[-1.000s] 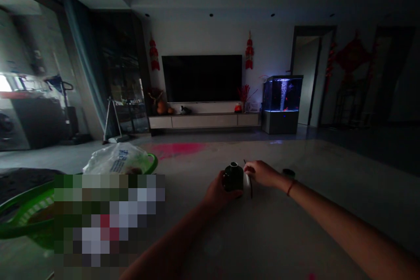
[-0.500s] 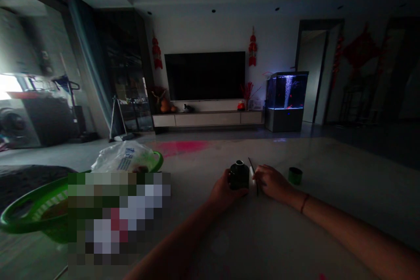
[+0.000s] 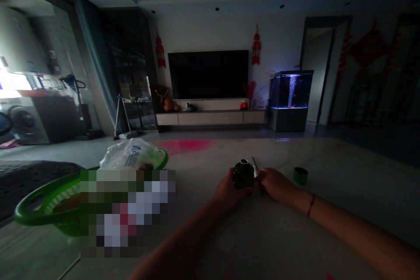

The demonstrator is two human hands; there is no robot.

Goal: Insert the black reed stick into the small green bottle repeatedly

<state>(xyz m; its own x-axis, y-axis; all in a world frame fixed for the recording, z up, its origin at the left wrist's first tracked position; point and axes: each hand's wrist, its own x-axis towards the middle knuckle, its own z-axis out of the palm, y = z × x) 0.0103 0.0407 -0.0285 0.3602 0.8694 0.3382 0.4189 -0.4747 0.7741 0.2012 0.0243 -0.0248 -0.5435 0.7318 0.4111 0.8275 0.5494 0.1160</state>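
**Work area.** The table is a pale, glossy surface in a dim room. The person's 2 forearms reach forward over it and meet near its middle.

**Left hand.** The left hand is curled around the left side of the dark green bottle, with the fingers closed on the body. The bottle stands upright on the table with its short neck uncovered. It sits between the 2 hands and touches the left one.

**Right hand.** The right hand rests palm-down just to the right of the bottle. Its fingers are drawn together and pinch a thin dark stick. The stick rises tilted from the fingertips, close beside the bottle neck. The dim light does not show whether stick and bottle touch. A red cord circles the right wrist.

**Surrounding items.**
- 1 green cap sits on the table to the right of the right hand, apart from it.
- 1 green basket stands at the left edge of the table and holds a white plastic bag.
- 1 television hangs on the far wall.
- 1 lit aquarium stands to its right.
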